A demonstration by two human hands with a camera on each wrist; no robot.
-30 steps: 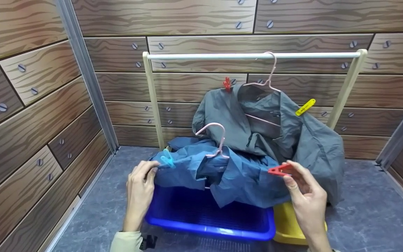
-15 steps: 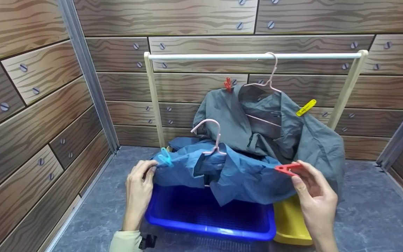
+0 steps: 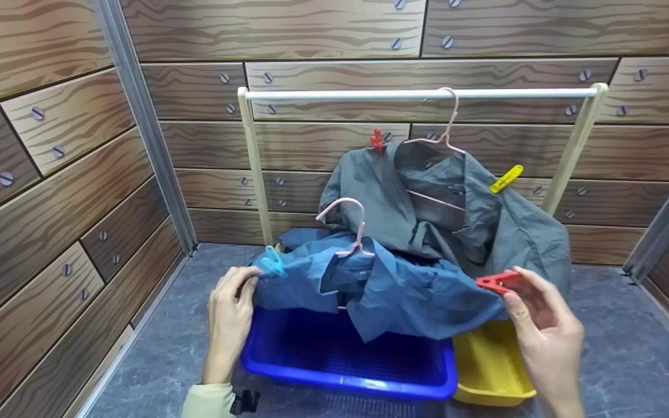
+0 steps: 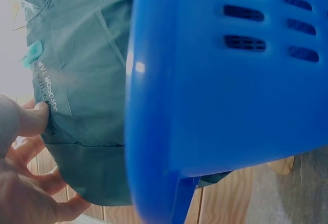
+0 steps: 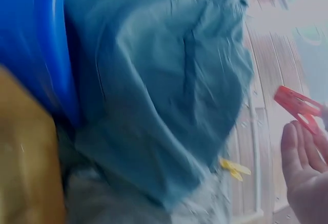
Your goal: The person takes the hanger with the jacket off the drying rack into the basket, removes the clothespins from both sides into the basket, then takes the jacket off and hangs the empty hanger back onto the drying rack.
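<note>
A blue jacket (image 3: 416, 296) on a pink hanger (image 3: 360, 232) is held up over the blue basket (image 3: 346, 380). My left hand (image 3: 231, 307) pinches its left shoulder edge, just beside a light-blue clothespin (image 3: 274, 261) clipped there. In the left wrist view, thumb and fingers grip the jacket (image 4: 92, 80) near its printed lettering. My right hand (image 3: 549, 337) pinches a red clothespin (image 3: 497, 283) by its handles, its tip pointing left at the jacket's right side. The right wrist view shows this red clothespin (image 5: 297, 106) apart from the cloth.
Behind, a grey jacket (image 3: 375, 191) hangs from the rack's white bar (image 3: 334, 94) on another pink hanger, with red (image 3: 376, 141) and yellow clothespins (image 3: 506, 179) on its shoulders. A yellow bin (image 3: 491, 371) stands right of the blue basket. Wood-patterned walls enclose the grey floor.
My right hand has moved steadily right with the red clothespin. The blue jacket's hanger hook has shifted slightly left and up. My left hand keeps its grip, almost still.
</note>
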